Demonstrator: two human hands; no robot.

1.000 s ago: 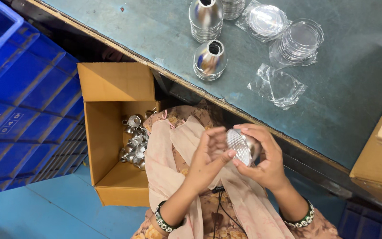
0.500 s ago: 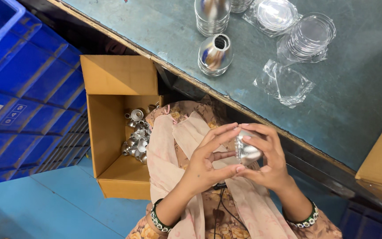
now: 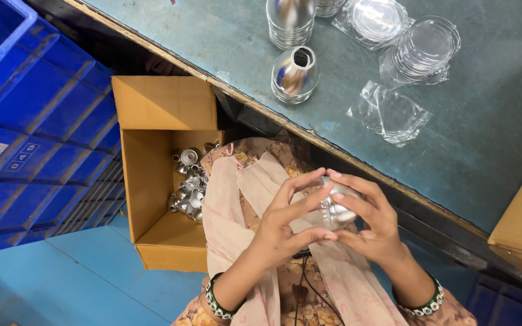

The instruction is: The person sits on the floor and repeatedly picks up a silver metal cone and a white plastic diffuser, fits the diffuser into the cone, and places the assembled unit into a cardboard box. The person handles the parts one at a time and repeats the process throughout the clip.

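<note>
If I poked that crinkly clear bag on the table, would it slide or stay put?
The empty clear plastic bag looks thin and crumpled, so it would probably slide or flutter at a light poke. It seems floppy and very light, likely folding rather than holding shape. It lies flat on the table, so rolling looks unlikely.

Both hands, left hand [image 3: 285,220] and right hand [image 3: 373,226], cup a metal part [image 3: 336,212] over the lap; open carton [image 3: 152,181] of parts sits left, table [image 3: 225,42] with metal cups [image 3: 295,73] ahead
</note>
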